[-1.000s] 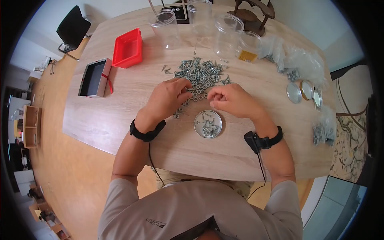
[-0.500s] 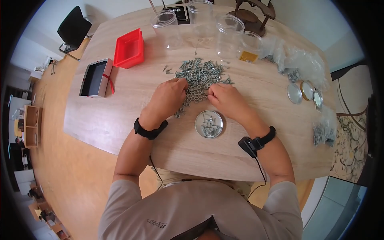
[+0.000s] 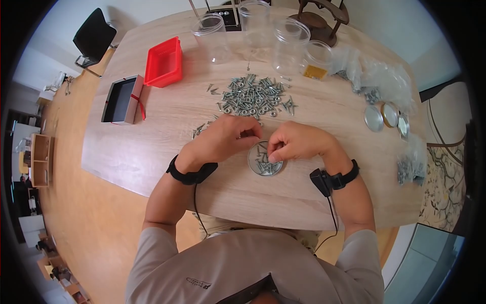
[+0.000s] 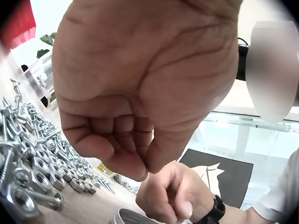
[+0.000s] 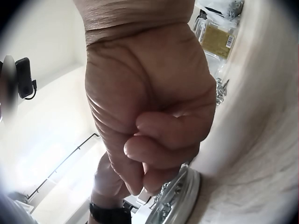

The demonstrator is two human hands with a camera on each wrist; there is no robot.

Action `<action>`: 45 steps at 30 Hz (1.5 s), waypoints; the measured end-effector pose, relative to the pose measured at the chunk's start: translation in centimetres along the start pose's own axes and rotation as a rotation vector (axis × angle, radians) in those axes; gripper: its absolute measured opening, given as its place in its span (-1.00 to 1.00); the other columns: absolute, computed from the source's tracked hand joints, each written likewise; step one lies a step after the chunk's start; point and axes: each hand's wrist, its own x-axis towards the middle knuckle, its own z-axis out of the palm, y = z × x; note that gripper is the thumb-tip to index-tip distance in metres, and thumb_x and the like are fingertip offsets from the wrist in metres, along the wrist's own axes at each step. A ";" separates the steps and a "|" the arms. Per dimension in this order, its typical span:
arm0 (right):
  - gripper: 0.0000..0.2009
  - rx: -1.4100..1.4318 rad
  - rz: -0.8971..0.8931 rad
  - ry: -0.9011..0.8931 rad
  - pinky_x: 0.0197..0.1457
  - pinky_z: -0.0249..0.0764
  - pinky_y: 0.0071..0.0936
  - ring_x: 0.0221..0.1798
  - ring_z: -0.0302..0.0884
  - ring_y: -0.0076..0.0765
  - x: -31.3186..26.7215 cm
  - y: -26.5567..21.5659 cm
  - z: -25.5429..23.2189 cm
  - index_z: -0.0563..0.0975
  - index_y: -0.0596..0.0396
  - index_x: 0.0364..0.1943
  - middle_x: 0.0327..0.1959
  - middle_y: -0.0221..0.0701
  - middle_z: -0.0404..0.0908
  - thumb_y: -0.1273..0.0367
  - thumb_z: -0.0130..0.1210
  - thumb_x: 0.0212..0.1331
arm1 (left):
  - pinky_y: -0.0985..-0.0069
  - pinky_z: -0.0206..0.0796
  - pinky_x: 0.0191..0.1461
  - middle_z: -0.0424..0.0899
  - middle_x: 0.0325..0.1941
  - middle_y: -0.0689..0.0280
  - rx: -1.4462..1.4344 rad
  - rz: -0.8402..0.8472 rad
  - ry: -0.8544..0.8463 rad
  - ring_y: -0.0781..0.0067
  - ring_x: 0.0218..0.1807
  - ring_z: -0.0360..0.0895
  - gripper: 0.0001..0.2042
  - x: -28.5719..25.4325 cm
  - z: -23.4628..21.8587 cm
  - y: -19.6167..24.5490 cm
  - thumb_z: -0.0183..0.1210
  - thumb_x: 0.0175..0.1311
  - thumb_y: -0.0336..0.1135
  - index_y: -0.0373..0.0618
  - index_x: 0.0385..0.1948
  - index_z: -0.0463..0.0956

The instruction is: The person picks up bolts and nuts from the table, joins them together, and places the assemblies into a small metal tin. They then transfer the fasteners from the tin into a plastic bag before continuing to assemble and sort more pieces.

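A heap of screws and nuts (image 3: 250, 96) lies mid-table. Nearer the body stands a shallow round metal dish (image 3: 264, 175) holding several screws. My right hand (image 3: 301, 141) is over the dish's right side, fingers curled and fingertips low by the screws. My left hand (image 3: 225, 137) is at the dish's upper left edge. In the left wrist view its thumb meets the curled index finger, and nothing shows between them. The right wrist view has the right hand's curled fingers beside the dish rim (image 5: 195, 193). A few more screws (image 3: 198, 130) lie left of the left hand.
A red bin (image 3: 164, 61) and a grey box (image 3: 121, 101) stand at the left. Clear jars (image 3: 212, 43) line the back. Plastic bags of hardware (image 3: 387, 83) and round lids (image 3: 373, 118) lie at the right. Cables hang from both wrist straps.
Both hands have drawn back from the heap toward the body. My right hand is now over the dish and the left beside it; the near edge of the heap has come into view.
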 end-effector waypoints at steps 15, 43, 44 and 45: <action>-0.85 0.114 -0.127 0.570 -0.16 0.55 -0.48 -0.30 0.60 -0.56 2.0 3.5 -0.3 0.72 0.19 -0.15 -0.37 -0.45 0.74 0.40 0.34 0.34 | 0.18 0.49 -0.15 0.74 -0.33 0.04 0.393 -0.336 -0.072 -0.03 -0.25 0.69 -0.66 -2.7 -3.6 -2.7 0.51 0.10 -0.34 -0.25 -0.22 0.54; -0.87 0.161 -0.227 0.665 -0.32 0.44 -0.50 -0.41 0.48 -0.62 3.2 6.0 -0.3 0.70 0.18 -0.21 -0.47 -0.53 0.64 0.38 0.33 0.35 | 0.36 0.59 0.23 0.72 0.11 0.17 -0.811 -0.405 0.096 0.35 0.10 0.73 -0.62 -2.9 -6.0 -9.6 0.14 0.68 -0.13 -0.25 0.25 0.57; -0.87 0.156 -0.231 0.667 -0.31 0.44 -0.50 -0.41 0.47 -0.62 3.1 5.9 -0.2 0.70 0.18 -0.21 -0.47 -0.54 0.64 0.38 0.33 0.35 | 0.36 0.59 0.23 0.72 0.12 0.18 -0.788 -0.402 0.102 0.34 0.11 0.73 -0.62 -2.3 -5.6 -9.2 0.14 0.68 -0.13 -0.24 0.25 0.57; -0.86 0.160 -0.219 0.668 -0.31 0.44 -0.50 -0.41 0.48 -0.61 3.1 5.9 -0.3 0.70 0.17 -0.21 -0.46 -0.53 0.64 0.37 0.33 0.35 | 0.36 0.58 0.24 0.72 0.12 0.18 -0.766 -0.402 0.108 0.34 0.12 0.72 -0.63 -1.7 -5.3 -8.8 0.14 0.68 -0.13 -0.24 0.25 0.57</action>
